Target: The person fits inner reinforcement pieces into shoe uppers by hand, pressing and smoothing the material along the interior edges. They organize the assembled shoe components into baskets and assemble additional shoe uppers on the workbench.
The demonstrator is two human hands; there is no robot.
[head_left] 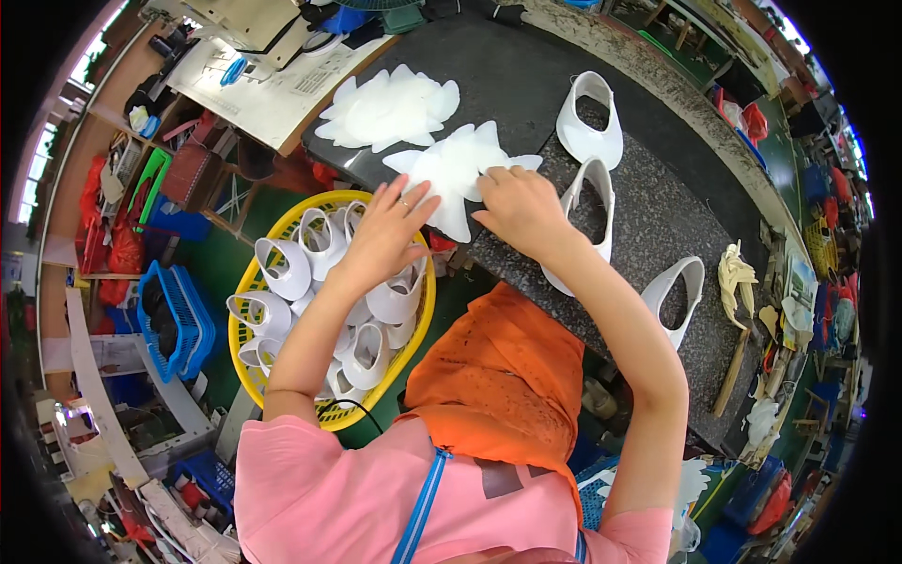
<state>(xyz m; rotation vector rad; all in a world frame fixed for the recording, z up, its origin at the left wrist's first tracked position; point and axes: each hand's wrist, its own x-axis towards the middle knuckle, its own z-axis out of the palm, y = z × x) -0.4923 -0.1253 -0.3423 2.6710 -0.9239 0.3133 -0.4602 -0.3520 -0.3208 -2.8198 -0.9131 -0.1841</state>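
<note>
Head view: by the near-left edge of the speckled dark stone table point(672, 211) lies a pile of thin white pointed sheets point(454, 174); your left hand point(386, 226) spreads open against it, your right hand point(523, 204) curls there, grip indiscernible. Uneven pushing could spill sheets over that edge.

Workshop, small-factory type, apparently footwear. Evidence: dark speckled desk point(658, 207) with 3 white shoe-upper-shaped parts point(594, 146) plus 2 piles of flat white cut pieces point(456, 174); yellow basket point(429, 291) filled with more such curved parts; bulky cream machine point(254, 23) on a pale-topped desk point(305, 89), upper left; stacked blue baskets point(202, 324); green floor point(216, 268); worker in a stained orange apron point(498, 362). Surroundings crammed with red bags point(125, 252), bins, assorted materials.
</note>
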